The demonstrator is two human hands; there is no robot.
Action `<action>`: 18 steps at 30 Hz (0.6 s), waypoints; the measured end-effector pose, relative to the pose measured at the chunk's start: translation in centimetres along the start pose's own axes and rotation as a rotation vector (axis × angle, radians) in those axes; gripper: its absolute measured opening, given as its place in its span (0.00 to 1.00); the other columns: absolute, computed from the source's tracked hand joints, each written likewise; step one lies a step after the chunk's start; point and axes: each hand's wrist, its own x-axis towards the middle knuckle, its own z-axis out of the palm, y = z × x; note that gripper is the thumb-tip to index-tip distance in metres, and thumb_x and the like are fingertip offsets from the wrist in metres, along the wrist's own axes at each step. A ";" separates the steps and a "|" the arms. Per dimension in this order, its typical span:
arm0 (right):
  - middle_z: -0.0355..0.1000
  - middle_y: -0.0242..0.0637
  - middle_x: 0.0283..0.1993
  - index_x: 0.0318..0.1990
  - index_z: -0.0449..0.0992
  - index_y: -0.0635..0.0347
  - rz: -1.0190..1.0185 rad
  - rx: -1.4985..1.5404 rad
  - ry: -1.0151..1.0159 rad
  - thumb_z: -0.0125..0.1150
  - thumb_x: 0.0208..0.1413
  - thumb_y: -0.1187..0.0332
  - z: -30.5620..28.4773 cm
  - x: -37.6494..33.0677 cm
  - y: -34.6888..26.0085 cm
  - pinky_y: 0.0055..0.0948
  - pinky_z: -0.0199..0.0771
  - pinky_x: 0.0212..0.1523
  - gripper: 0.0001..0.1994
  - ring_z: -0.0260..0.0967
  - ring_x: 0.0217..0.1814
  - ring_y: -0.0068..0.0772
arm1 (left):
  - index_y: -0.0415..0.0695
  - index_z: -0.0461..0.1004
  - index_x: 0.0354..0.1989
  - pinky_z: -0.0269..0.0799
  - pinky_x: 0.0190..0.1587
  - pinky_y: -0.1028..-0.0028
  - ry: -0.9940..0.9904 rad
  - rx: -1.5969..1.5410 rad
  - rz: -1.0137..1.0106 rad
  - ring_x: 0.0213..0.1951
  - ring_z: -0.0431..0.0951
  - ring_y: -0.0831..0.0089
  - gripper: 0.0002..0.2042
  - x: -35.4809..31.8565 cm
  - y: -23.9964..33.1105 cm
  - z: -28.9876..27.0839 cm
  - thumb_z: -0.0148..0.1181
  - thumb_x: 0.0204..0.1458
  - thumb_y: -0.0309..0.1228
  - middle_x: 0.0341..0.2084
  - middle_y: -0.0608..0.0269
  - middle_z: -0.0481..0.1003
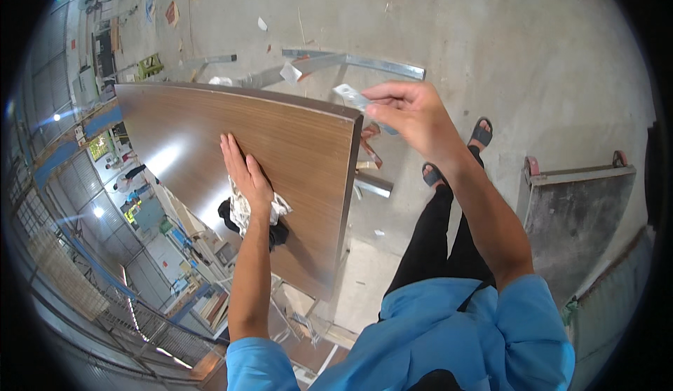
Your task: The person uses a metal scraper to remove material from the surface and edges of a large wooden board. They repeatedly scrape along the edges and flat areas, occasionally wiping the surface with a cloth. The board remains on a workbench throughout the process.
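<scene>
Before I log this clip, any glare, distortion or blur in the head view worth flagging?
Head view: ceiling lights mirror as bright glare across the glossy panel beside the left hand; fisheye bends the panel's edges and blackens the corners; the strip pinched in the right hand looks slightly soft.

Brown wood-grain panel, white cloth

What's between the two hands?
In the head view, only bare brown panel lies between the left hand and the right hand, which holds a small blade.
</scene>
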 end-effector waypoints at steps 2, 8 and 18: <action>0.85 0.41 0.44 0.52 0.84 0.72 0.102 0.043 -0.003 0.66 0.64 0.76 -0.1 0.3 0.3 0.23 0.78 0.41 0.12 0.79 0.41 0.21 | 0.38 0.56 0.80 0.42 0.81 0.50 0.007 -0.002 0.007 0.81 0.50 0.44 0.30 0.2 0.2 0.0 0.40 0.75 0.40 0.81 0.43 0.54; 0.82 0.40 0.39 0.51 0.85 0.72 -0.138 -0.411 0.250 0.66 0.62 0.79 0.5 0.5 1.1 0.25 0.75 0.34 0.11 0.76 0.33 0.24 | 0.38 0.56 0.80 0.42 0.81 0.50 0.019 -0.005 0.010 0.81 0.51 0.44 0.29 0.3 0.3 0.0 0.40 0.74 0.39 0.81 0.43 0.54; 0.77 0.35 0.36 0.53 0.85 0.66 -0.389 -0.298 0.058 0.69 0.62 0.77 3.4 -4.8 -2.7 0.24 0.74 0.37 0.12 0.76 0.35 0.22 | 0.38 0.54 0.81 0.40 0.82 0.50 -0.006 0.035 0.029 0.82 0.48 0.44 0.30 0.2 0.7 -0.5 0.41 0.74 0.39 0.81 0.42 0.52</action>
